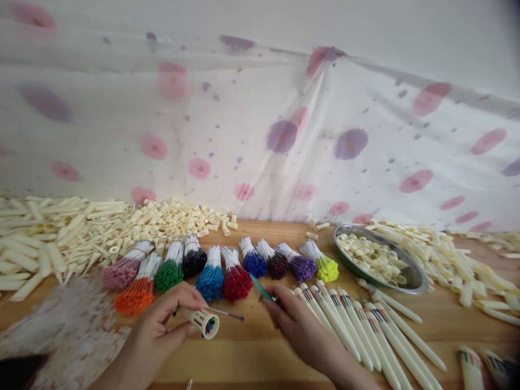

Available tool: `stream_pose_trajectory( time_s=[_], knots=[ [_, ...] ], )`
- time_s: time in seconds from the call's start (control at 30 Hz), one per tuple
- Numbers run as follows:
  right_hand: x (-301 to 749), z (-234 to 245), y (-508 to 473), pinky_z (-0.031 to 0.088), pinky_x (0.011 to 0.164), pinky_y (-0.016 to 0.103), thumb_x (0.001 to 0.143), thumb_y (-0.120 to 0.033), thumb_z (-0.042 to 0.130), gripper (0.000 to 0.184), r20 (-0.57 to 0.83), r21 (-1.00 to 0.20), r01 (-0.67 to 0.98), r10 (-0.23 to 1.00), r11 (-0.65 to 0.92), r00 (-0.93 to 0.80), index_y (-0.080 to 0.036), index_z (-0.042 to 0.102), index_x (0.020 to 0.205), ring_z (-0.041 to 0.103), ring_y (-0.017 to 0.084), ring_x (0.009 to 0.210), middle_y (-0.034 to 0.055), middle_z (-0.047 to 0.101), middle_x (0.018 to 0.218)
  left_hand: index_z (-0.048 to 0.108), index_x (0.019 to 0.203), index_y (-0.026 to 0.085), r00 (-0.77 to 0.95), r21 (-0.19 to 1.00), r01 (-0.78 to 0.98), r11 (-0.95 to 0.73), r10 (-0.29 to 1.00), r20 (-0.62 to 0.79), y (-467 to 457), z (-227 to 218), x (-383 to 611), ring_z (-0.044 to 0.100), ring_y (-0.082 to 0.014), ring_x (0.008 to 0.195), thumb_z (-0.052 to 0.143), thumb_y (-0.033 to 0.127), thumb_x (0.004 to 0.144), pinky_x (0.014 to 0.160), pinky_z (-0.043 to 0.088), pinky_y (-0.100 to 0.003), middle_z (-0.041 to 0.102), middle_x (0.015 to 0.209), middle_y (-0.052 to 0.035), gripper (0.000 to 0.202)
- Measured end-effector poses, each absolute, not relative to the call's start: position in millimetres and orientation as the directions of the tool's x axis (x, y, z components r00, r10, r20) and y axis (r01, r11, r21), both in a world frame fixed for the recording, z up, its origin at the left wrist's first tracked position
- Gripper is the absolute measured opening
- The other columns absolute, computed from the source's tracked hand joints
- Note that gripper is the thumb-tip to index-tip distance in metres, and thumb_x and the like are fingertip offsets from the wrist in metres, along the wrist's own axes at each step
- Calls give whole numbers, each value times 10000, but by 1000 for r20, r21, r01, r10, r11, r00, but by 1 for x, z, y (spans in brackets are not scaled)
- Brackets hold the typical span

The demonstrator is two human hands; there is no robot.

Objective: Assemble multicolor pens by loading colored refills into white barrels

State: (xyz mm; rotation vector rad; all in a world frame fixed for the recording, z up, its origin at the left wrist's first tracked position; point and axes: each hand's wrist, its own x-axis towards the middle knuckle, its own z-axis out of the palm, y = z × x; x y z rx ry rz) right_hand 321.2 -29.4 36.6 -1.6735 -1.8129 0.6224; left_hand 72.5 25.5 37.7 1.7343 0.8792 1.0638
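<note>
My left hand (pixel 162 325) is closed round a cream pen barrel (pixel 203 322) held level above the wooden table (pixel 252 346); several coloured refill tips show in its open end and a purple refill (pixel 227 313) sticks out to the right. My right hand (pixel 296 319) pinches a teal refill (pixel 260 288) that points up and left toward the bundles. Just beyond both hands lies a row of refill bundles, among them orange (pixel 136 295), green (pixel 168 271), blue (pixel 210 279), red (pixel 236 280) and yellow-green (pixel 325 265).
Finished cream pens (pixel 365 330) lie side by side to the right of my right hand. A metal bowl (pixel 418 281) of small cream parts sits at the right. Heaps of cream barrels and caps (pixel 81 233) fill the left and the far right. A flowered cloth (pixel 260 135) hangs behind.
</note>
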Motion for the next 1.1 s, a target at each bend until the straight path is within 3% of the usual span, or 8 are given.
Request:
stream_pose_trajectory(
  time_s=[0.13, 0.27, 0.4, 0.7, 0.97, 1.1],
  knots=[
    [306, 50, -44, 410, 480, 162, 919, -315, 431, 271, 293, -762, 599, 956, 246, -20, -183, 593, 747, 538, 99, 517, -25, 574, 570, 608, 767, 248, 331, 863, 76, -500, 829, 451, 30, 29, 73, 612, -139, 823, 581, -8, 684, 732, 479, -205, 633, 817, 27, 271],
    [284, 45, -56, 455, 511, 176, 891, -306, 494, 216, 560, -653, 575, 825, 493, -72, -187, 627, 1011, 611, 119, 556, 26, 687, 707, 576, 786, 265, 279, 793, 69, -606, 775, 568, 29, 26, 78, 588, -127, 853, 536, -17, 709, 749, 485, -189, 598, 839, 32, 294],
    [276, 42, -61, 477, 520, 175, 855, -202, 539, 181, 530, -622, 604, 836, 499, -144, -172, 652, 993, 643, 129, 570, 41, 693, 704, 565, 771, 265, 248, 759, 72, -647, 749, 614, 24, 25, 82, 576, -121, 819, 557, 3, 723, 725, 491, -179, 571, 819, 35, 266],
    [275, 42, -63, 485, 503, 185, 804, -157, 581, 138, 523, -599, 632, 838, 492, -156, -152, 673, 907, 656, 143, 543, 39, 706, 686, 567, 745, 259, 226, 731, 125, -671, 737, 638, 21, 26, 84, 583, -153, 792, 593, 52, 734, 677, 510, -219, 581, 794, 24, 209],
    [271, 38, -61, 450, 425, 184, 832, -228, 535, 157, 605, -579, 624, 790, 524, -101, -172, 678, 866, 618, 129, 448, 21, 692, 613, 564, 764, 256, 250, 704, 144, -695, 714, 654, 20, 25, 83, 572, -155, 810, 588, 53, 751, 696, 506, -236, 573, 807, 23, 205],
    [272, 39, -63, 470, 471, 182, 826, -203, 548, 142, 553, -576, 645, 820, 502, -144, -180, 672, 894, 651, 138, 509, 27, 710, 667, 566, 753, 255, 245, 693, 154, -705, 706, 664, 21, 25, 84, 578, -158, 793, 604, 63, 750, 678, 511, -242, 576, 793, 20, 196]
  ],
)
